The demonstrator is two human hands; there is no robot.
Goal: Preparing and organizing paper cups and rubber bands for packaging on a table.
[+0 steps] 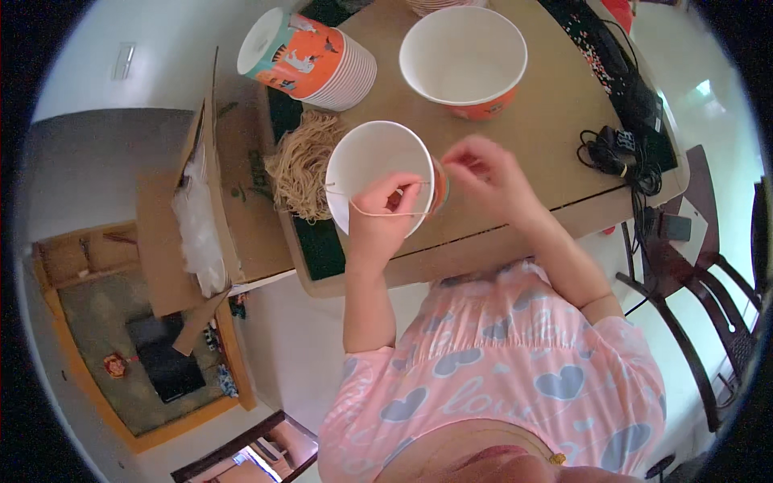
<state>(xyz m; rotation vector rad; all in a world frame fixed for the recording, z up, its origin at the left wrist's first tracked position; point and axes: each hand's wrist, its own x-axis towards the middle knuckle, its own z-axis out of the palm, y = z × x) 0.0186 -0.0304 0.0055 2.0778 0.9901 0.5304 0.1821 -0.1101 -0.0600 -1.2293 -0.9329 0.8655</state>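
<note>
A white-lined paper bucket (pixel 372 151) stands tilted near the table's front edge, its mouth toward me. Over its mouth is my left hand (pixel 383 205), fingers closed in a pinch on a thin beige cord (pixel 378 214). One stretch of the cord reaches the left side of the rim, and another runs across to the right side. Just outside the right rim is my right hand (pixel 489 173), its fingers curled in and slightly blurred; anything between them is too small to make out. A tangled heap of beige cords (pixel 304 165) lies left of the bucket.
Behind stand another open paper bucket (pixel 463 60) and a leaning stack of orange printed buckets (pixel 310 60). Black cables (pixel 620 157) lie at the table's right side. An opened cardboard box (pixel 241 181) adjoins the left edge; a dark chair (pixel 700 298) stands at right.
</note>
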